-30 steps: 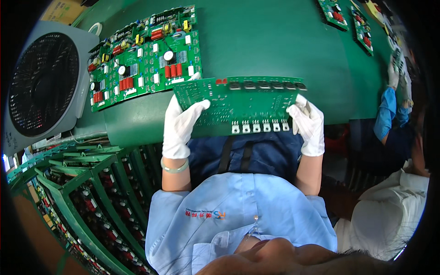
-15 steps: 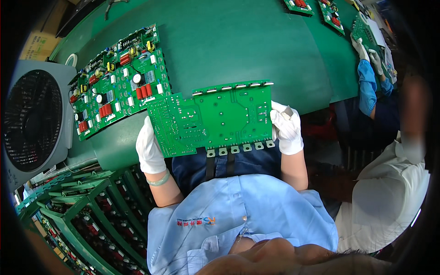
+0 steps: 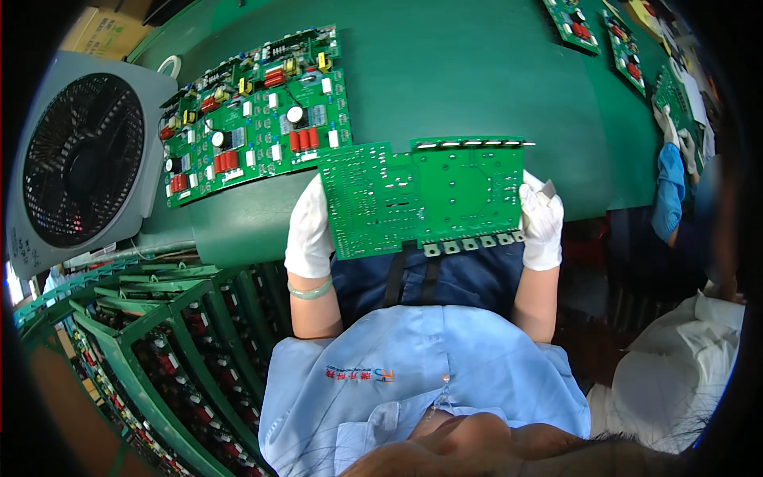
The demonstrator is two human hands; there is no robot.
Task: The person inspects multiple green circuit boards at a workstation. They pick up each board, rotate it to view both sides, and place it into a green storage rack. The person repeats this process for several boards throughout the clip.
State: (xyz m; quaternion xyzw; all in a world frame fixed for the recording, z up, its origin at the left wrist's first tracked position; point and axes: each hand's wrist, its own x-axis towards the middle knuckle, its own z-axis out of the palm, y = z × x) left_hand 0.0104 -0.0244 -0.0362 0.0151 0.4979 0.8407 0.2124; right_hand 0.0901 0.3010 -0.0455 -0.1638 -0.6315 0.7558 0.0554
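Note:
Between my two white-gloved hands a green circuit board (image 3: 469, 191) is held up over my lap, its solder side facing me. My left hand (image 3: 311, 226) grips the board's left edge, fingers hidden behind it. At the right edge my right hand (image 3: 542, 222) is closed on it, and a small grey flat piece (image 3: 547, 189) shows by the fingers. Metal tabs (image 3: 470, 244) with holes stick out along the board's lower edge. A metal strip runs along its upper right edge. Just beyond, populated boards (image 3: 258, 151) with red, white and yellow parts lie on the green table.
A grey fan (image 3: 83, 163) stands at the left, with a cardboard box (image 3: 107, 30) behind it. Green racks (image 3: 151, 334) full of boards are at lower left. More boards (image 3: 625, 52) lie far right, where a co-worker's gloved hands (image 3: 668, 127) hold a board. The green mat (image 3: 477, 71) covers the table.
The view has shifted, so the table, fan and boards sit further right in the picture. The board stays in both my hands and appears slightly turned.

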